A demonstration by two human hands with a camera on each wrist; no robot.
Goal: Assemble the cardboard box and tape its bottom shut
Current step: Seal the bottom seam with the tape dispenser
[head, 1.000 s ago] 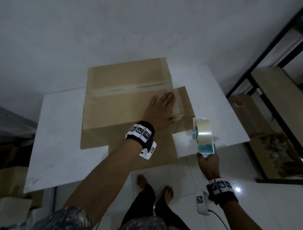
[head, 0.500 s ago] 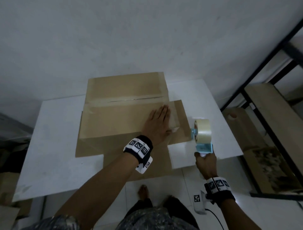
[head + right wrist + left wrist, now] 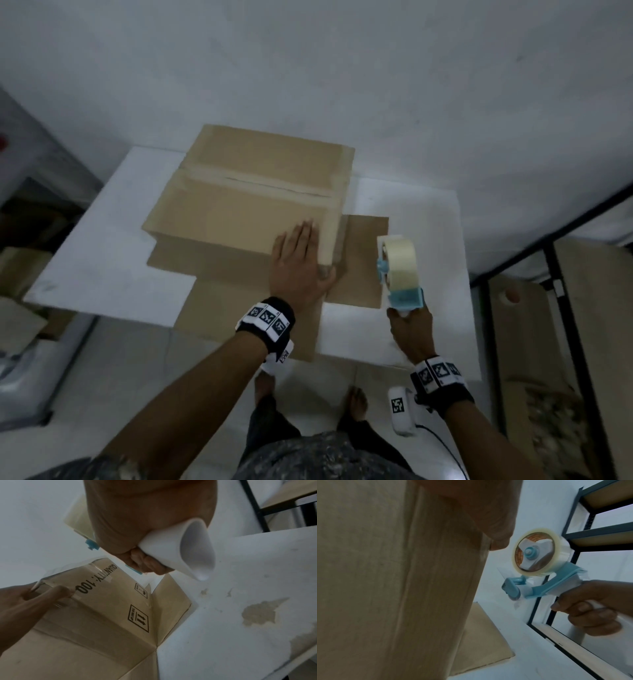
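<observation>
The brown cardboard box stands flaps-up on the white table, with a clear tape strip along its top seam. My left hand lies flat on the near right corner, fingers straight. Its thumb presses the tape end onto the printed side wall. My right hand grips the white handle of the blue tape dispenser, held just right of the box and apart from it. Its roll and blade show in the left wrist view as dispenser, right hand and box wall.
The box's lower flaps lie spread on the table; one flap lies under the dispenser and another flap hangs over the front edge. A black metal rack and cardboard sheets stand at the right. More boxes sit at the left.
My left hand slid along the box top to its near right corner, and the thumb went over the side. The dispenser stayed right of the box. The head view swung.
</observation>
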